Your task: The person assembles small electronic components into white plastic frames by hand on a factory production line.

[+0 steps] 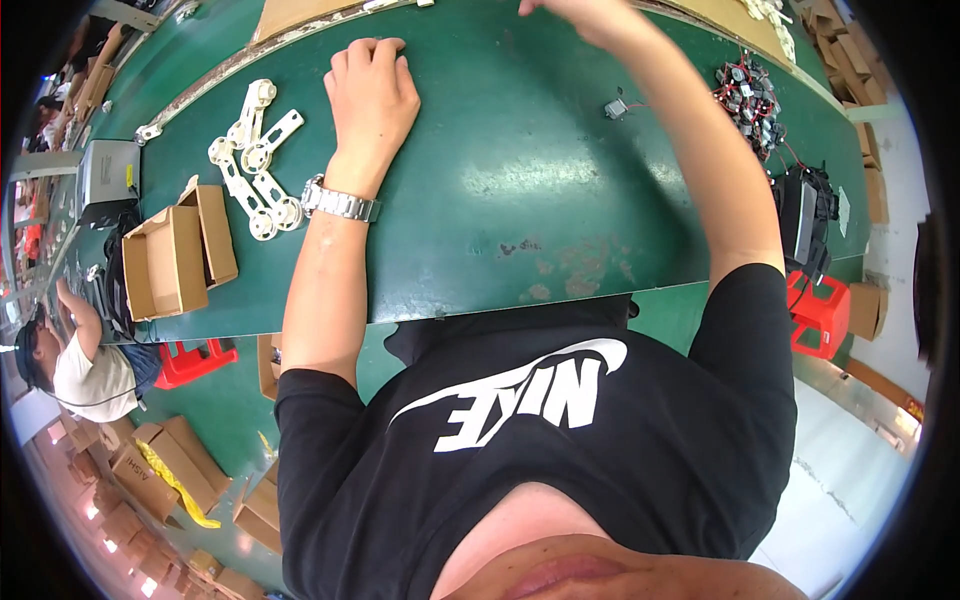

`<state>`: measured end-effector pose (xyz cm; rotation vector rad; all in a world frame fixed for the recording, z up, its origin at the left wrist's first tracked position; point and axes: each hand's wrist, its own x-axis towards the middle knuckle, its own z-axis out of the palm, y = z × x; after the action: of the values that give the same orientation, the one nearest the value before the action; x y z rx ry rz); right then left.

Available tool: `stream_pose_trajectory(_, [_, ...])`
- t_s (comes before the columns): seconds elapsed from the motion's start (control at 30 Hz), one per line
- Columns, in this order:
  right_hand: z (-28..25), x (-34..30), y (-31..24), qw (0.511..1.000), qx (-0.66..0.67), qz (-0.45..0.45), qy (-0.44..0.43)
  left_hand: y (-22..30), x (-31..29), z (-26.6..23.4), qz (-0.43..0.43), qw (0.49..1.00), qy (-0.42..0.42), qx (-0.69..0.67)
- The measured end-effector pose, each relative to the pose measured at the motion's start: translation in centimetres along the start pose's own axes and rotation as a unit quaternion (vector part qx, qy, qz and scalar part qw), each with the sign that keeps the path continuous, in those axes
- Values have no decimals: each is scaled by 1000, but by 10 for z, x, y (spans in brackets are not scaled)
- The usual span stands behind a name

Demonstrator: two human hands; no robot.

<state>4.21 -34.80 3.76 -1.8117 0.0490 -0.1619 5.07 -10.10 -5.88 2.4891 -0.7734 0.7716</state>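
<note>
My left hand [372, 95] rests palm down on the green tabletop [480, 130], its fingers curled and pressed together. Nothing shows in it, though its palm is hidden. Beside it on the left lie several off-white plastic arm-like parts [257, 158] with round ends. My right arm stretches to the far side of the table, where the upper edge of the picture cuts off my right hand [582, 14]. One fingertip points left; whether it holds anything is out of sight. Below that forearm lies a small grey motor [616, 108] with thin wires.
A heap of small motors with red and black wires [750, 105] lies at the right, near a black device with cables [800, 215]. Open cardboard boxes [165, 262] and a grey metal case [110, 170] stand at the left. A co-worker [90, 370] is at the far left; red stools [820, 315] stand below.
</note>
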Motion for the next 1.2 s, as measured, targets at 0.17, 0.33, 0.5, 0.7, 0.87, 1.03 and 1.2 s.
stream_pose_trajectory(0.17, [54,36,58,893,-306,-329,37,-1,0,3,-7,999,-13,-49])
stream_pose_trajectory(0.33, [54,50,63,902,-365,-231,3,-4,3,10,-60,987,16,-150])
stream_pose_trajectory(0.5, [42,2,25,976,60,130,-166,7,5,-9,-226,888,-5,-400])
stream_pose_trajectory(0.7, [25,-59,49,861,-325,-391,15,19,5,2,-278,713,-68,-640])
stream_pose_trajectory(0.87, [8,-91,8,892,-295,-343,-24,23,5,-5,-290,652,-150,-684])
stream_pose_trajectory(1.03, [-50,-128,6,926,-350,-121,77,22,2,-8,-305,656,-128,-678])
stream_pose_trajectory(1.2, [-69,-190,-4,861,-480,161,-47,28,1,-4,-309,688,-120,-646])
